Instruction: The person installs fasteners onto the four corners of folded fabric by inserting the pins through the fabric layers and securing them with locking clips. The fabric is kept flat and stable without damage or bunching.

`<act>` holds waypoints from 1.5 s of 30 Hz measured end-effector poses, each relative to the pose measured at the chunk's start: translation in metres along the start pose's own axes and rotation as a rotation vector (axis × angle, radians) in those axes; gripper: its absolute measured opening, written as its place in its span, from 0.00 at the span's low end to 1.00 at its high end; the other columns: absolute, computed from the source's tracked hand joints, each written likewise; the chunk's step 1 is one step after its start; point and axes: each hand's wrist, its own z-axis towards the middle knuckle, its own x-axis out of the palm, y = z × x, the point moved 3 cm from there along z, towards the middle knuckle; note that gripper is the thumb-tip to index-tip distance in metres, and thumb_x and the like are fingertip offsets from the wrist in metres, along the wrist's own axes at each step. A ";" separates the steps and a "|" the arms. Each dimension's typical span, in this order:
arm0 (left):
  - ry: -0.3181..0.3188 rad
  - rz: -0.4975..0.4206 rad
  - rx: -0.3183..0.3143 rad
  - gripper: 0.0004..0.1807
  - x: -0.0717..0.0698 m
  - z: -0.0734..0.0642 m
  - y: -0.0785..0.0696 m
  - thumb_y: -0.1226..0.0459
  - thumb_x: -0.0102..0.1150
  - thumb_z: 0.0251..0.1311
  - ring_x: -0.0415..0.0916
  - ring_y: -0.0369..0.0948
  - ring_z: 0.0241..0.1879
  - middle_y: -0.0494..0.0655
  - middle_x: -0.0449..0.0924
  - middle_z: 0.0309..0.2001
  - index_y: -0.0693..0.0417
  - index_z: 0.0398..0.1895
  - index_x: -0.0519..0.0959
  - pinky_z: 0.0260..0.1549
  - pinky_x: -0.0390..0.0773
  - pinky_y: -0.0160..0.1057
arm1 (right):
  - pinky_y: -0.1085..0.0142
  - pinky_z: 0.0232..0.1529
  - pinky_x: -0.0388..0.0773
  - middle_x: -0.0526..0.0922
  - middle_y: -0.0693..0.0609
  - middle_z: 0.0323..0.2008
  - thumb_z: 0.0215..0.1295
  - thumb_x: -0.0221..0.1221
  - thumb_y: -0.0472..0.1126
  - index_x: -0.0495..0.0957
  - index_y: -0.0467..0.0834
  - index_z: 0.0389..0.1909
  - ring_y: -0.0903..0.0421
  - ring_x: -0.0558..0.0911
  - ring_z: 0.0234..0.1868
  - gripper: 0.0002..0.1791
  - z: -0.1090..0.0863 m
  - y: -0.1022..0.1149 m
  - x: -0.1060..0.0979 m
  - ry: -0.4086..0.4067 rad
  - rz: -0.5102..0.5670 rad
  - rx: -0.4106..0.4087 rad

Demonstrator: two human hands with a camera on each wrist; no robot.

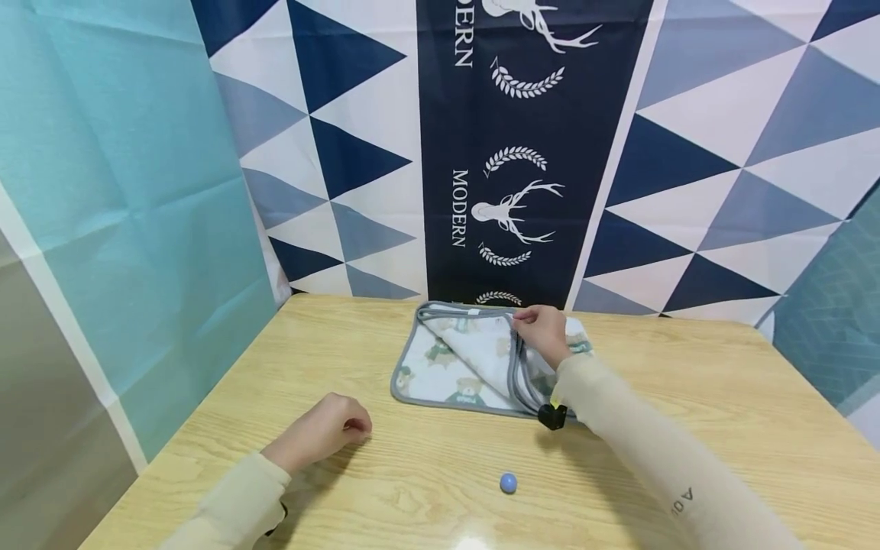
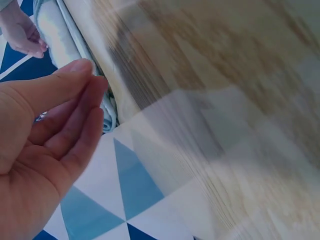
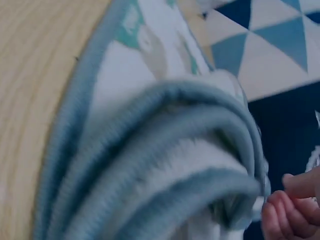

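A white blanket [image 1: 429, 378] with a bear print and grey edging lies folded at the back of the table, its upper layers turned back toward the right. At the raised fold, my right hand [image 1: 543, 334] pinches the grey-edged layers between thumb and fingers. The right wrist view shows the curved layers of the blanket [image 3: 165, 130] close up, with the fingertips at their far end. My left hand [image 1: 326, 429] hovers low over the table's left part, fingers loosely curled. In the left wrist view the left hand's thumb and fingertips [image 2: 92, 85] meet with nothing between them.
A small blue ball [image 1: 508, 483] sits on the wooden table [image 1: 426, 458] in front of the blanket. Behind the table's back edge hangs a patterned cloth [image 1: 509, 153] with triangles and deer heads. A teal curtain [image 1: 131, 191] borders the left side.
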 end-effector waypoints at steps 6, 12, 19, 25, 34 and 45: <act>-0.054 -0.009 0.036 0.05 -0.003 0.005 -0.004 0.73 0.65 0.53 0.75 0.27 0.30 0.42 0.85 0.28 0.55 0.26 0.84 0.31 0.79 0.27 | 0.63 0.34 0.82 0.87 0.39 0.31 0.57 0.63 0.34 0.84 0.35 0.33 0.47 0.85 0.33 0.05 -0.018 0.032 0.020 0.042 -0.027 -0.271; -0.123 0.027 0.078 0.06 -0.008 0.010 -0.009 0.75 0.65 0.53 0.79 0.31 0.31 0.43 0.85 0.29 0.55 0.28 0.84 0.32 0.80 0.27 | 0.68 0.33 0.82 0.87 0.43 0.29 0.54 0.67 0.34 0.84 0.35 0.33 0.53 0.85 0.29 0.06 -0.045 0.063 0.051 0.218 -0.087 -0.435; -0.225 0.048 0.128 0.05 -0.012 0.014 -0.016 0.73 0.64 0.54 0.82 0.36 0.34 0.45 0.86 0.32 0.57 0.32 0.85 0.35 0.83 0.31 | 0.75 0.33 0.79 0.87 0.45 0.30 0.49 0.71 0.35 0.83 0.35 0.35 0.57 0.84 0.31 0.12 -0.080 0.085 0.087 0.491 -0.187 -0.651; -0.276 0.059 0.115 0.06 -0.014 0.017 -0.022 0.74 0.65 0.53 0.82 0.36 0.34 0.43 0.86 0.32 0.55 0.32 0.85 0.36 0.83 0.34 | 0.70 0.38 0.80 0.87 0.46 0.32 0.46 0.73 0.37 0.85 0.37 0.37 0.56 0.83 0.34 0.15 -0.096 0.092 0.104 0.566 -0.341 -0.757; -0.296 0.070 0.113 0.06 -0.010 0.028 -0.027 0.74 0.65 0.52 0.83 0.38 0.34 0.44 0.86 0.32 0.56 0.31 0.86 0.36 0.83 0.34 | 0.77 0.22 0.63 0.74 0.57 0.16 0.46 0.65 0.27 0.81 0.39 0.18 0.65 0.63 0.20 0.06 -0.100 0.091 0.113 0.537 -0.407 -0.865; -0.276 -0.020 0.052 0.04 -0.006 0.037 -0.016 0.72 0.66 0.52 0.82 0.35 0.31 0.45 0.87 0.31 0.57 0.30 0.86 0.32 0.81 0.29 | 0.74 0.31 0.78 0.87 0.51 0.24 0.48 0.58 0.25 0.86 0.40 0.24 0.61 0.82 0.28 0.10 -0.092 0.090 0.104 0.386 -0.310 -0.857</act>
